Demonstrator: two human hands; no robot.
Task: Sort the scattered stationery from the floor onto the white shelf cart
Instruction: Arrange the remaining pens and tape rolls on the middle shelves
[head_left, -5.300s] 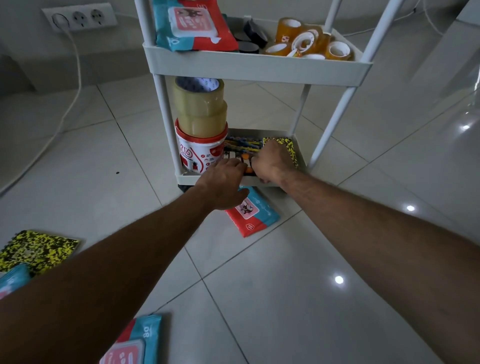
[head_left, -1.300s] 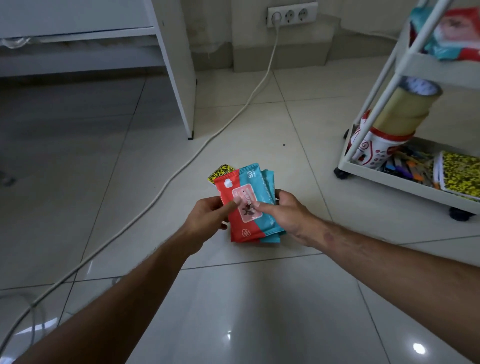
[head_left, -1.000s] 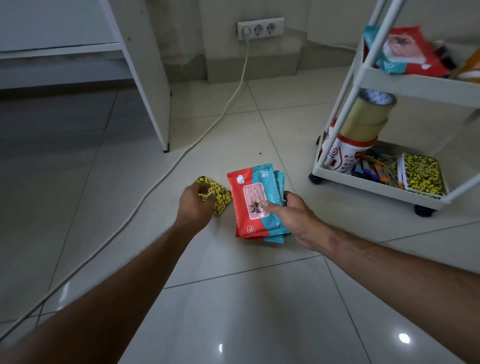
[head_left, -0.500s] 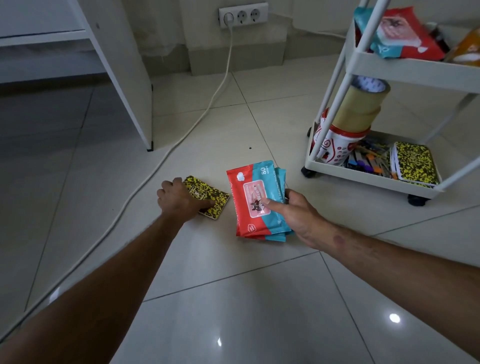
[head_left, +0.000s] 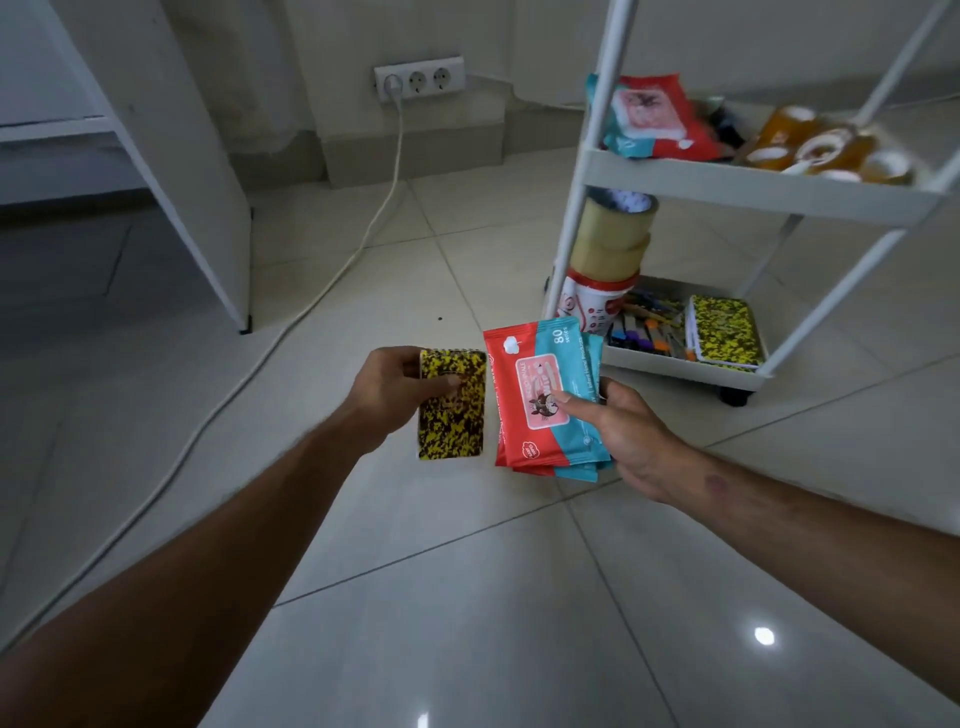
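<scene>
While the left hand (head_left: 387, 392) pinches a yellow-and-black notebook (head_left: 452, 404) above the floor tiles (head_left: 467, 597), the right hand (head_left: 621, 431) grips a stack of red-and-blue wipe packs (head_left: 540, 400) just beside it. Beyond stands the white shelf cart (head_left: 748, 195), tape rolls (head_left: 826, 150) on its middle tray, another notebook (head_left: 724, 332) below.

Both hands, left (head_left: 387, 387) and right (head_left: 621, 431), extended forward, fingers gripping

Both forearms bare, no sleeves; seemingly a dark mark near the right wrist.
</scene>
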